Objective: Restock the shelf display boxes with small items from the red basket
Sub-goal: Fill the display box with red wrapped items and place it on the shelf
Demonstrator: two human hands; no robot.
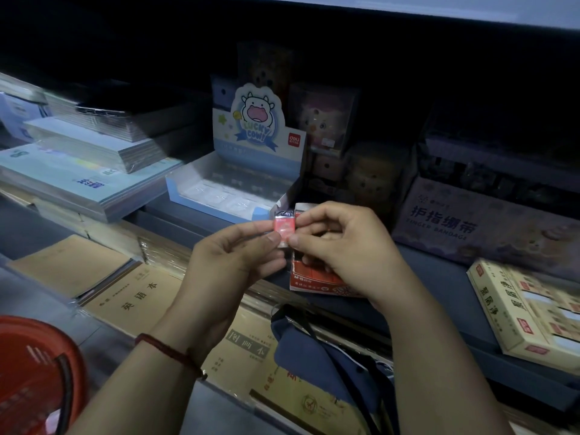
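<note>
Left hand [232, 255]: thumb and forefinger pinch the left edge of a small red packet [285, 229]; the other fingers are loosely curled below it. A red string bracelet [163, 350] sits on this wrist.

Right hand [342, 246]: thumb and forefinger pinch the right edge of the same packet; the other fingers are curled inward. The packet is held upright between the two hands, in the air, clear of the shelf.

Directly behind and below the hands, a red display box [317, 277] lies on the shelf, partly hidden by the right hand; red items show inside it. Just beyond the packet stands a blue-and-white display box [188, 196] with a cartoon cow on its raised header card; rows of clear-wrapped items lie in its tray.

Red basket [34, 372]: lower left corner, well apart from the hands.

Brown exercise books [138, 296] lie on the lower shelf under the left forearm. A dark blue bag [314, 356] rests on them between the forearms. To the right are a purple box [455, 227] and, nearer, a cream box [502, 309].
</note>
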